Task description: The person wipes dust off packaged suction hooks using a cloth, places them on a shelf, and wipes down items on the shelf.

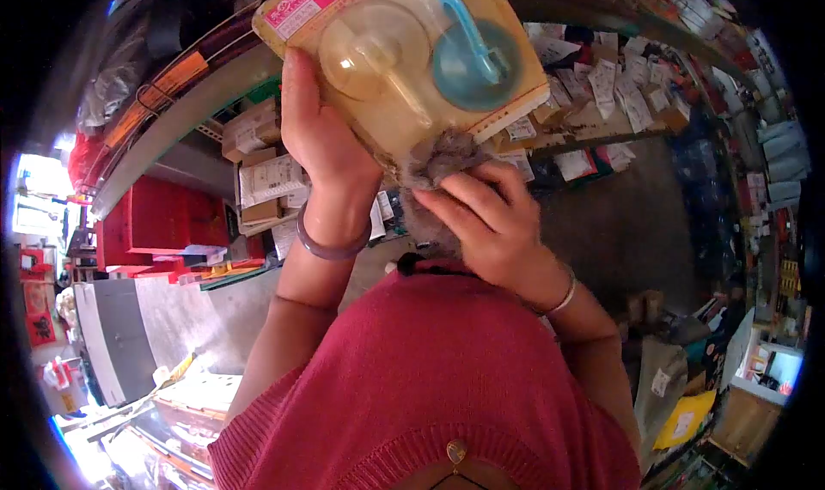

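Left hand [322, 138] — closed on the left edge of a blister pack of suction-cup hooks [404, 56], held up, long axis slanting away to upper right | Right hand [485, 219] — fingers pinch a grey dust cloth [438, 159] against the pack's lower edge, just below the left grip | Shop shelves [601, 103] behind.

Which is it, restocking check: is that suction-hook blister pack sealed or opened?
Seemingly sealed: both hooks sit under the clear bubble of the blister pack, held by the left hand.

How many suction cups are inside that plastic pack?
2. A clear yellowish suction cup sits on the left of the blister pack, a blue one on the right. None other shows.
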`<action>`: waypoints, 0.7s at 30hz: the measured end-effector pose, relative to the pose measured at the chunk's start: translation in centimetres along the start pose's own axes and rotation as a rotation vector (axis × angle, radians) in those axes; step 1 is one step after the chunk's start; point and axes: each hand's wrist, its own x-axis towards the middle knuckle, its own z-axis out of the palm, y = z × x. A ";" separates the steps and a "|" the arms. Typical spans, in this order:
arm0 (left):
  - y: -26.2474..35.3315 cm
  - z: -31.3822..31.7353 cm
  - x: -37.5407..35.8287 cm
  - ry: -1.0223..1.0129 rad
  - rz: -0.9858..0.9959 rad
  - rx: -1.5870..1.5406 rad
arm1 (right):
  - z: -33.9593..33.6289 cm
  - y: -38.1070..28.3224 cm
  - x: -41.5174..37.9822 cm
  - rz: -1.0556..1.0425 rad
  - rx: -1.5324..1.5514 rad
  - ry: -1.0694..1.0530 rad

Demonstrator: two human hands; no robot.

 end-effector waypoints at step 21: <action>1.5 -0.2 -0.3 0.072 -0.062 0.038 | -2.2 3.9 0.3 0.041 -0.201 0.034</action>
